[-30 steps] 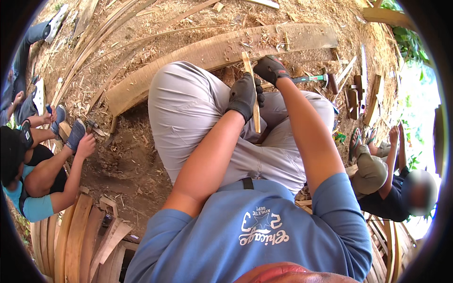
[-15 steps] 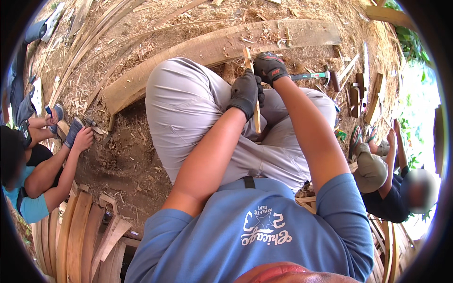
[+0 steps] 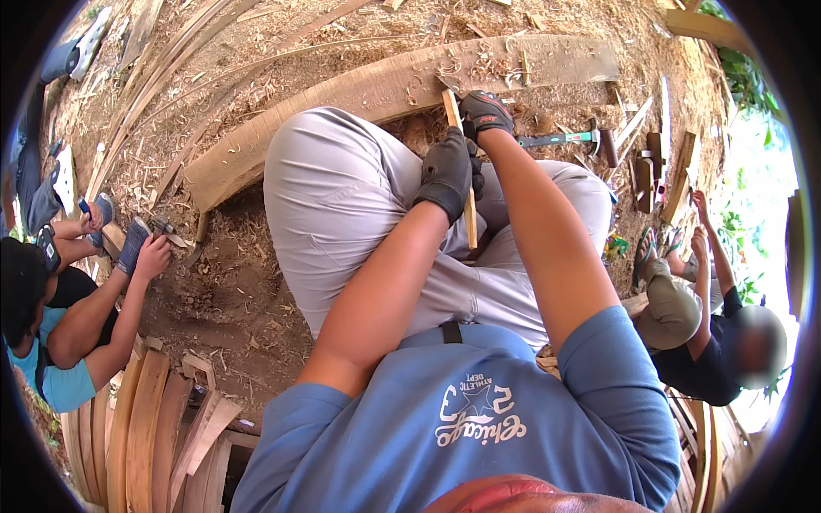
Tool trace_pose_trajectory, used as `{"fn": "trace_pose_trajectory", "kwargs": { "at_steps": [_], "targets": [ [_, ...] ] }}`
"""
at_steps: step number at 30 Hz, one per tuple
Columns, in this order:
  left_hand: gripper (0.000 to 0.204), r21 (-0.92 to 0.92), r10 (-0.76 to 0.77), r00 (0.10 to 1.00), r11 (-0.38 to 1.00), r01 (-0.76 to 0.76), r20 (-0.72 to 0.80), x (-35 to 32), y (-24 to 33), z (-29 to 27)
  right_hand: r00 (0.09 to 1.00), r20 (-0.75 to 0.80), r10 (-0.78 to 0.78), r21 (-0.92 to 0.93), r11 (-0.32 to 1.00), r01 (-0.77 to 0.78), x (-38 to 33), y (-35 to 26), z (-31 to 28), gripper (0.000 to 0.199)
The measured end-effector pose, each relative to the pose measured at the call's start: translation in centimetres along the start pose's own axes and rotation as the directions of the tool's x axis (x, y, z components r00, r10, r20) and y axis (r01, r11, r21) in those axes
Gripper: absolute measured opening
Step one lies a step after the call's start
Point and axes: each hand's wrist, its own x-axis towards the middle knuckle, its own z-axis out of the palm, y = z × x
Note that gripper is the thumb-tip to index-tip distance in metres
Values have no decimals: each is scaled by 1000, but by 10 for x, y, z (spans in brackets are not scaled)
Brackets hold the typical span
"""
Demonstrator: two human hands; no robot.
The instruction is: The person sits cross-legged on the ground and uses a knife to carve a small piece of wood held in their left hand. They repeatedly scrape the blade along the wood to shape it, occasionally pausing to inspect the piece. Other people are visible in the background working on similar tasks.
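Note:
My left hand [image 3: 445, 175], in a dark work glove, is closed around a slim wooden stick [image 3: 471, 224]. The stick stands nearly lengthwise between my thighs, its far end past my fingers. Just beyond and to the right, my gloved right hand [image 3: 486, 115] is curled shut. A dark, knife-like blade [image 3: 449, 83] shows beside it, across the stick's far tip; its handle is hidden by the hand. Under my hands lie my grey trouser legs [image 3: 321, 214]. A hammer [image 3: 560, 138] with a green handle lies just right of my right wrist.
A long curved plank [image 3: 342, 94] with shavings lies beyond my knees. Brown wooden blocks [image 3: 652, 167] lie at right. One person [image 3: 85, 333] sits at left with hand tools, another [image 3: 701, 333] at right. Bent boards [image 3: 145, 427] stand lower left.
The stick has shifted slightly toward me and right with my left hand. The dark blade now shows at its far tip. The person at right has raised a hand.

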Motion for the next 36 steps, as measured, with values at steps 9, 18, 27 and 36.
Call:
{"fn": "trace_pose_trajectory", "kwargs": {
  "at_steps": [9,18,27,36],
  "targets": [
    [33,113,59,996,991,-66,61,-4,2,2,960,-11,-280,-52,959,279,-7,26,14,30],
    [36,114,18,1000,993,-21,24,-3,1,4,954,0,-300,-233,928,292,-29,10,-15,23],
    [39,365,70,997,930,-50,-42,4,-1,3,994,-91,-65,-159,986,50,-14,-5,-13,28],
    [42,554,264,962,791,-259,74,55,-30,-27,944,-108,313,255,926,-278,10,-13,16,34]
  ]
}}
